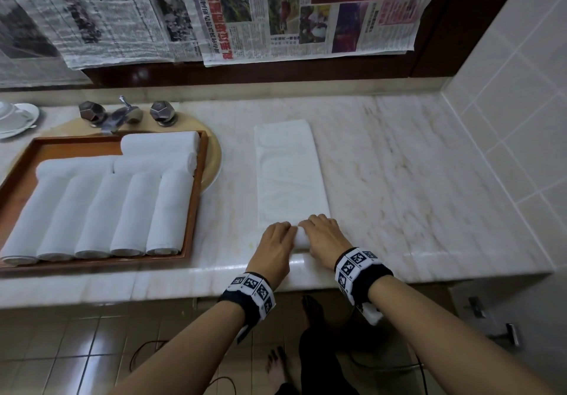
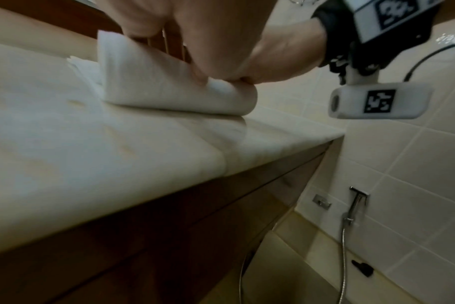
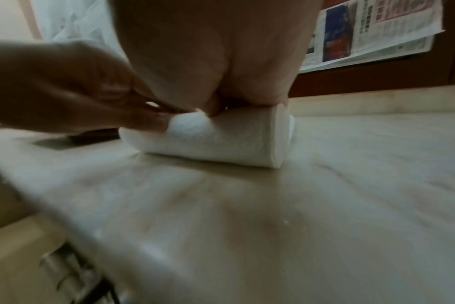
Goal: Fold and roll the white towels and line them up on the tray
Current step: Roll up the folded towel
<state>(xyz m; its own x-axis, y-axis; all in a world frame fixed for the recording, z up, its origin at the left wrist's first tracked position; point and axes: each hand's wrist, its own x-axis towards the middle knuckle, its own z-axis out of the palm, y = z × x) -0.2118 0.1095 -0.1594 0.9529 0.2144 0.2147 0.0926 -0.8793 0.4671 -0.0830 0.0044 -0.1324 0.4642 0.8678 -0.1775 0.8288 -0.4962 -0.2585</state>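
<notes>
Surface (image 1: 399,164): pale veined marble vanity top, dark wood front below, dark wood panel behind, grey-white tiled wall at its right end. Tiled floor below, with a hand-spray hose (image 2: 344,257) on the wall under the right end.

Newspaper sheets (image 1: 276,11) hang over the panel behind the surface; Chinese print, a red ad reads "12-1…", the rest too small to read.

Wooden tray (image 1: 196,186) sits at the left part of the surface, over a round beige basin (image 1: 214,155) with a chrome tap (image 1: 122,115) and two faceted knobs behind it. On the tray: five rolled white towels (image 1: 132,213) side by side along the front edge, ends toward the front, plus three more rolls (image 1: 159,143) lying crosswise behind them. White cup and saucer (image 1: 15,118) at the far left back corner.

Current towel (image 1: 288,173): folded into a long strip, lying front to back mid-surface, just right of the tray. Its near end is wound into a short roll at the front edge.

Left hand (image 1: 274,245) and right hand (image 1: 325,236) both lie palm-down on that roll, fingers curled over its top, thumbs tucked at the near side. Both wrists wear black bands with white fiducial marker tiles (image 1: 356,264); no legible text.
</notes>
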